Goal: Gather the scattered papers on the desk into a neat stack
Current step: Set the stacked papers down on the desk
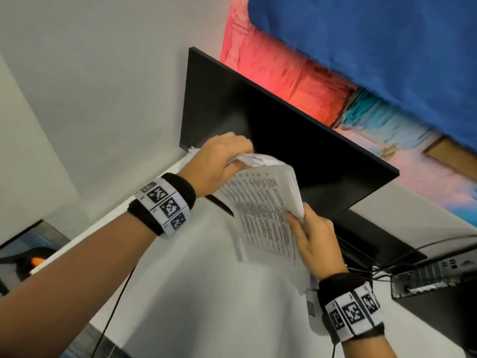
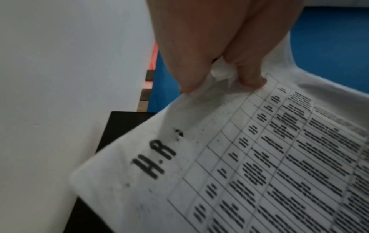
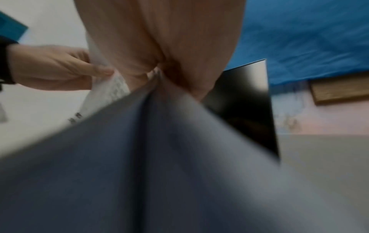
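Note:
A bundle of printed white papers (image 1: 260,210) is held up above the white desk (image 1: 196,280), in front of a dark monitor. My left hand (image 1: 222,161) grips the bundle's top edge, fingers curled over it. In the left wrist view my fingers (image 2: 249,75) pinch a sheet (image 2: 259,157) printed with a table. My right hand (image 1: 312,241) pinches the bundle's lower right edge, thumb on the printed face. The right wrist view shows that hand (image 3: 159,55) squeezing the papers (image 3: 159,157), with the left hand (image 3: 60,69) at the far edge.
A black monitor (image 1: 284,140) stands right behind the papers. A small black computer box (image 1: 436,285) with cables sits at the desk's right. A picture frame (image 1: 28,246) leans at the left. A black cable (image 1: 116,306) runs across the desk's near side.

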The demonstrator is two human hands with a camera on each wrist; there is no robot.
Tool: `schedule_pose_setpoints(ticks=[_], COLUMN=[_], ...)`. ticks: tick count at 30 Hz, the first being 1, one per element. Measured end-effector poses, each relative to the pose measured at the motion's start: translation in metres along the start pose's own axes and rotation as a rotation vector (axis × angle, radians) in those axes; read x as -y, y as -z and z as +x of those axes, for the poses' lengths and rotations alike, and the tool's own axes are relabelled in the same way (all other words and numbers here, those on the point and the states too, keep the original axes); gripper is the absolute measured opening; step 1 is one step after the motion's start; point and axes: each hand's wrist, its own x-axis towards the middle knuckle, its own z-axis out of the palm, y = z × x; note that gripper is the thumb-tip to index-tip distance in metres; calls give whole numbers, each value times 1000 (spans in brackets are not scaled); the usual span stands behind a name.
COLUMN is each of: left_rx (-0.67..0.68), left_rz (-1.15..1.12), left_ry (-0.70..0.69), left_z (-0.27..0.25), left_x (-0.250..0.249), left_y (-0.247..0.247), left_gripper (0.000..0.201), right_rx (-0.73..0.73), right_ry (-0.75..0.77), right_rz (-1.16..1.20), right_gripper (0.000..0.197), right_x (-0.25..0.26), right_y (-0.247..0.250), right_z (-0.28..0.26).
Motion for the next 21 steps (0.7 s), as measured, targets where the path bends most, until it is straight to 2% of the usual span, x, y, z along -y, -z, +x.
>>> schedule_pose_setpoints(ticks=[3,4,6,7,8,9,11,12,13,15,16,18,19,21], left_rx=[-210,-273,-344,-341,-297,-197,76,163,206,206,177,150,158,213], left_rz=[4,39,41,1,-45,-88,-230,-326,-403,-475,-472,-429,-379,-248], left_ry=[76,131,353,499,654,796,1027,1107,1156,1157,1141,1126,1118,1132], left_z=[1,-2,-19,-32,-49,-68,-107,-126,-143,-167,-175,-186,-190,-204], left_x=[-3,-2,3,7,13,17,24,30,36,46,52,68,77,104], left_y=[8,9,8,7,2,-1,-10,-13,-14,-10,-6,3,11,23], left_gripper=[26,35,70,80,82,81,74,72,74,79,69,29,20,20], right_rx=[-150,-175,-199,-211,-223,-225,-210,-188,-159,-85,-45,79,149,242], right_ry=[-1,-41,-156,-215,-278,-346,-473,-515,-545,-611,-645,-702,-729,-790], right_rz=[107,174,392,504,605,693,823,862,884,918,922,857,800,733], right_gripper=[19,19,23,26,29,29,23,23,23,27,29,31,33,34], right_x=[19,22,25,23,22,21,20,20,20,22,21,19,17,11], right_y=[-21,-29,-44,-52,-60,-70,-89,-99,-109,-127,-135,-149,-154,-161], right_z=[3,3,1,-1,-3,-5,-11,-14,-17,-22,-24,-26,-27,-31])
